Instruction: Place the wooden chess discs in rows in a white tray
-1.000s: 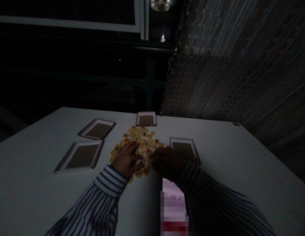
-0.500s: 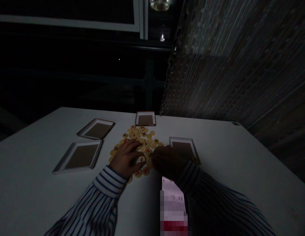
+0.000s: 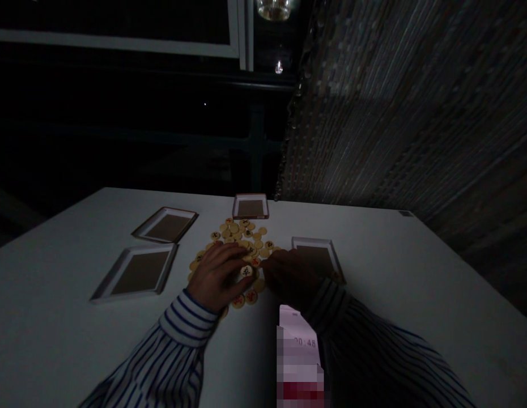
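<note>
A heap of round wooden Chinese chess pieces lies mid-table, some face up with red or black characters, others blank side up. Over its left part is my left hand, thumb and fingers curved around one Chinese chess piece with a black character. That piece sits raised and slightly tilted between the thumb and forefinger. My right hand is in deep shadow at the right edge of the heap, its fingers drawn together. What they hold, if anything, is hidden. Two red-marked pieces lie below my left thumb.
Shallow trays stand around the heap: a left front tray, a left back tray, a far tray and a right tray. A lit phone lies under my right wrist. A bead curtain hangs beyond the white table.
The piece at my left thumb has turned a little and shifted slightly up and right. My right fingers have barely moved. The view has shifted slightly.
</note>
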